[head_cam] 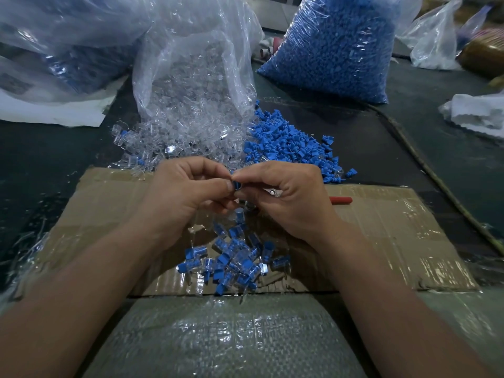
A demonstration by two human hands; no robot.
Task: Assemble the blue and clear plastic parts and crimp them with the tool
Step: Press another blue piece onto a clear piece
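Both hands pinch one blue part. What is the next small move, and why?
Likely push the blue part fully home between the left hand and right hand: both pinch it at their fingertips, and the tool with the red handle lies ready under the right hand.

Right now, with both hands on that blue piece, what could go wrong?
The blue part, pinched by fingertips of the left hand and right hand, could slip into the assembled pile below and mix in uncrimped. The red-handled tool seems tucked under the right hand, which may weaken its pinch.

Left hand (185,192), right hand (289,197) bare; forearms (81,282) uncovered.
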